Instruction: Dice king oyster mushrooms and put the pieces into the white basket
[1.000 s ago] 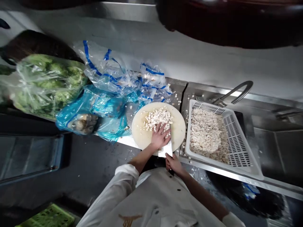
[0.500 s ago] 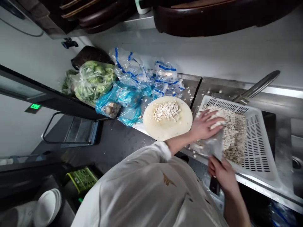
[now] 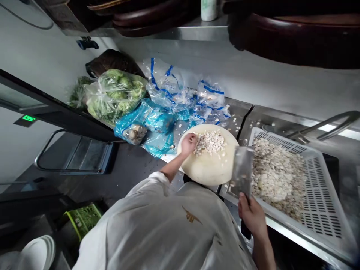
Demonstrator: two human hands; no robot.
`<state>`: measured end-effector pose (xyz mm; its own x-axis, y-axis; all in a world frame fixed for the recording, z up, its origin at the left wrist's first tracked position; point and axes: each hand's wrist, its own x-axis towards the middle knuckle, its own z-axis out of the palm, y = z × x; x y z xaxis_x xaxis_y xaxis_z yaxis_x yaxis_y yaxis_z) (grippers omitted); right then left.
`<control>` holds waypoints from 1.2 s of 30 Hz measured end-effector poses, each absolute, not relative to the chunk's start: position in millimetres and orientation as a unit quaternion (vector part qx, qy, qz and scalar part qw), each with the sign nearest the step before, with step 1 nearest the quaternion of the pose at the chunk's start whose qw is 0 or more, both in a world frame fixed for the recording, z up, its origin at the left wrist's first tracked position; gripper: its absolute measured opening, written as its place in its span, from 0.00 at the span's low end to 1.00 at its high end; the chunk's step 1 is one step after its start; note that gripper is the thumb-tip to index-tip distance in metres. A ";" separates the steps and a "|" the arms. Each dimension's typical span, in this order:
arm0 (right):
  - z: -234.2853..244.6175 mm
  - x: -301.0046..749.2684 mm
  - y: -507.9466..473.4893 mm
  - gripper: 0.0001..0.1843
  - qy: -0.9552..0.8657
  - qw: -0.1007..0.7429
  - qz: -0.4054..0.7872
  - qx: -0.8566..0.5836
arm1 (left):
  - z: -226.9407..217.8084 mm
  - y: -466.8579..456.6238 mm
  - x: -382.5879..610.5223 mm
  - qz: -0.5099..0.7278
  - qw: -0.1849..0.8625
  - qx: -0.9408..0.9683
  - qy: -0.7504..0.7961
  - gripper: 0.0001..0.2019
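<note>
While the right hand is clamped around the dark handle of a cleaver, its broad blade raised flat-side to the camera over the gap between board and basket, the left hand rests on a round pale cutting board, fingers curled together against the 9 o'clock edge of a heap of diced white pieces; whether those fingers grip any of the dice cannot be told. The heap sits in the board's 12 o'clock half, the half toward 6 o'clock nearly bare save for a few stray bits. At 3 o'clock of the board, just beside it, a white perforated basket lies over a steel sink, holding a far larger bed of cut pieces; the cleaver's blade overlaps the basket's 7 o'clock corner. A curved steel tap arches at the basket's 12 o'clock. At 10 o'clock of the board lie crumpled blue plastic bags, with clear blue-striped bags behind at 11 o'clock and, farther toward 9 o'clock, a clear bag of leafy greens. Loose dice speckle the steel counter at the board's 1 o'clock. The person wears a white jacket, left sleeve rolled back. At 7 o'clock of the frame, a green crate and stacked white bowls show below counter level.
</note>
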<state>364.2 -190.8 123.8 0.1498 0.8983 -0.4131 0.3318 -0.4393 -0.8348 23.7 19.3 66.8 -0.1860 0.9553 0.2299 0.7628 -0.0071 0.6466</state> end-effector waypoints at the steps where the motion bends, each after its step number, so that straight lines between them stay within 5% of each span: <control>1: 120.8 346.9 -179.0 0.25 -0.490 0.248 0.476 -0.687 | 59.7 18.6 -18.0 0.316 0.134 0.585 0.735 0.16; 6: 103.8 254.1 -130.0 0.26 -0.648 0.103 0.478 -0.584 | 7.6 -23.2 -137.0 0.131 0.200 0.584 0.776 0.11; 11: 81.6 198.6 -109.8 0.28 -0.609 0.105 0.495 -0.611 | -25.7 -38.6 -151.6 0.135 0.189 0.589 0.774 0.13; 15: 79.6 195.3 -103.8 0.28 -0.542 0.121 0.473 -0.684 | -21.4 -16.4 -154.0 0.123 0.210 0.562 0.790 0.12; 21: 99.0 189.4 -109.9 0.23 -0.605 0.069 0.355 -0.709 | 3.1 17.0 -121.2 0.279 0.244 0.687 0.625 0.14; 26: 113.9 170.1 -119.3 0.22 -0.618 0.020 0.324 -0.716 | 10.3 39.8 -93.0 0.222 0.246 0.833 0.443 0.09; 36: 118.3 160.2 -127.2 0.17 -0.625 -0.028 0.318 -0.713 | 8.3 49.2 -108.7 0.205 0.244 0.882 0.348 0.11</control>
<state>160.2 -127.2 118.3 0.0171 0.8728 -0.4877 0.9086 -0.2172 -0.3569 -108.7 49.2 8.3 0.6745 0.7129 0.1919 0.5130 -0.6395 0.5727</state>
